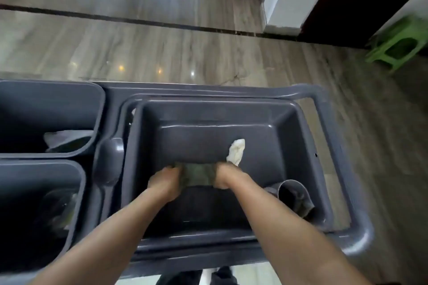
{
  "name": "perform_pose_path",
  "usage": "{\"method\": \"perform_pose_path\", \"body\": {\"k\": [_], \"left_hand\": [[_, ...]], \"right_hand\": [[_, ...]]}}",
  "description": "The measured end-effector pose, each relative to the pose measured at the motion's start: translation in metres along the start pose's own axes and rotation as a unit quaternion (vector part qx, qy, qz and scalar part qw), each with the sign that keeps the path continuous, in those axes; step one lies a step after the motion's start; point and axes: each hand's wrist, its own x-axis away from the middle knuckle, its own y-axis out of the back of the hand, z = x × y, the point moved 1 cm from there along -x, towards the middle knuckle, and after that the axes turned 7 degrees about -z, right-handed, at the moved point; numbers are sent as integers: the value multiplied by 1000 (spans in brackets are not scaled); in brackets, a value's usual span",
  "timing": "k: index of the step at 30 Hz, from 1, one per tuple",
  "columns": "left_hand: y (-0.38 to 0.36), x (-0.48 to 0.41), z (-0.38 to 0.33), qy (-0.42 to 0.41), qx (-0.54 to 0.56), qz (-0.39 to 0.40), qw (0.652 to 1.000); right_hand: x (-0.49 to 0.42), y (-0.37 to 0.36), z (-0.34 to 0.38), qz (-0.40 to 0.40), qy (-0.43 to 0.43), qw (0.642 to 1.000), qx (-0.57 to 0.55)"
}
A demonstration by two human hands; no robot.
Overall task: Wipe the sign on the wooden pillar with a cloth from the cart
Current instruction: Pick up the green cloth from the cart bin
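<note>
While stretched between them, the cloth [198, 174] sits clamped in both hands' fingers [174, 172].

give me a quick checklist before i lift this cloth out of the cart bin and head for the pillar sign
1. Both hands on the cloth: ok. The left hand and right hand each grip an end of the green cloth.
2. Cloth free of other items: cannot tell. The white rag sits right at the right hand, possibly touching.
3. Lift path clear: ok. Nothing hangs over the open grey bin.
4. Cup lying in the bin corner out of the way: ok, it is apart from the cloth.
5. Pillar and sign located: not ok, neither is in view.
6. Cloth clean or damp enough: cannot tell.
</note>
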Motion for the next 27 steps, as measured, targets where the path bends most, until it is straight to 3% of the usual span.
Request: {"method": "perform_pose_path", "body": {"k": [6,11,14,17,20,22,27], "left_hand": [[-8,-6,3,-35,37,-53,997],[14,-12,0,-84,109,-107,985],[43,-14,-11,-75,252,-123,957],[84,-8,-38,-11,466,-65,882],[114,8,-80,-28,572,-14,820],[130,25,-113,-65,597,-4,799],[146,87,-206,-181,604,1,776]], "right_hand": [[2,-30,-1,-107,5,994,38],[15,-28,-9,-178,-10,979,-103],[28,-8,-17,-216,-25,947,-238],[54,28,-27,-253,-79,860,-437],[93,56,-42,-243,-110,711,-651],[122,67,-61,-260,-107,645,-711],[225,73,-124,-353,-76,527,-769]]}}
